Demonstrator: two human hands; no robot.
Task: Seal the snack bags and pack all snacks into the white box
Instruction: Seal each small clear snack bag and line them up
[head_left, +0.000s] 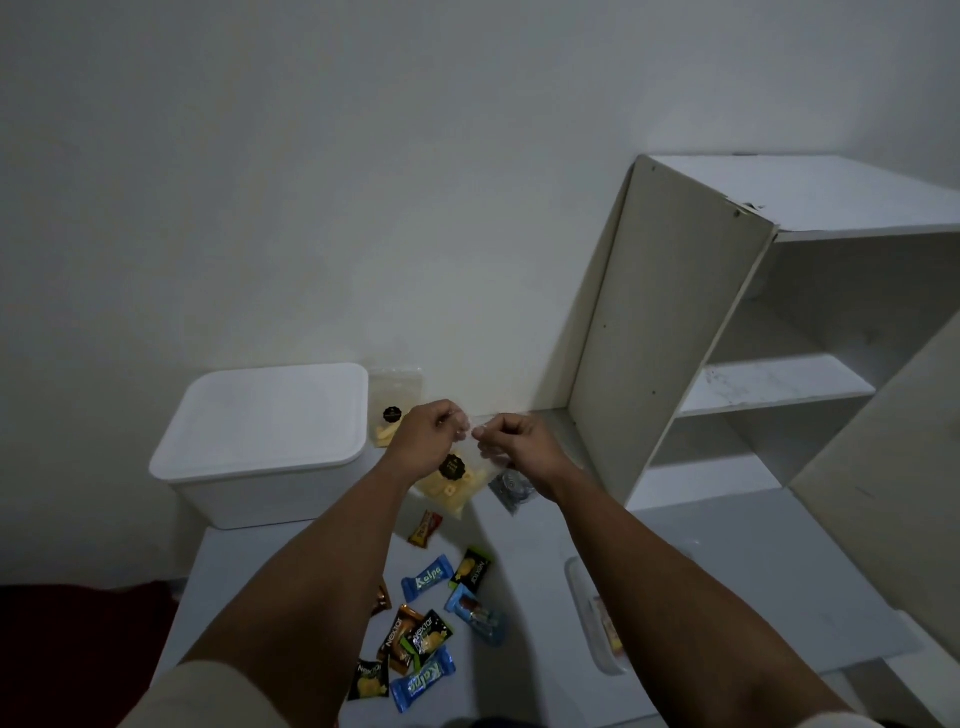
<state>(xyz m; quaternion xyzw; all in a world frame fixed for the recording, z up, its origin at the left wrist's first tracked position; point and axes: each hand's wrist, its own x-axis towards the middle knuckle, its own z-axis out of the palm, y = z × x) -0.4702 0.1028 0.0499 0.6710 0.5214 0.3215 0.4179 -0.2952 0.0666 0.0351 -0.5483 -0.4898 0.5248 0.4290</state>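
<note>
The task looks to be in its early part, with sealing under way and no packing visible. Both hands hold a clear snack bag (457, 480) of yellow pieces up above the table (701, 587): the left hand (423, 434) and the right hand (511, 441) each pinch its top edge between curled fingers, close together near the middle of the strip, which reads as pressing the seal shut. Whether the strip is already closed along its length cannot be told. A second clear bag (392, 408) with yellow contents leans against the wall just beside the white box (265, 441); its seal state is too small to judge. The white box stands at the back left with its lid on, so nothing can be seen inside it. Still loose on the table are a dark greyish packet (511, 488) under the right wrist and the scattered small wrapped snacks (428, 618) nearer the person. A translucent tray (597, 618) lies at the right.
</note>
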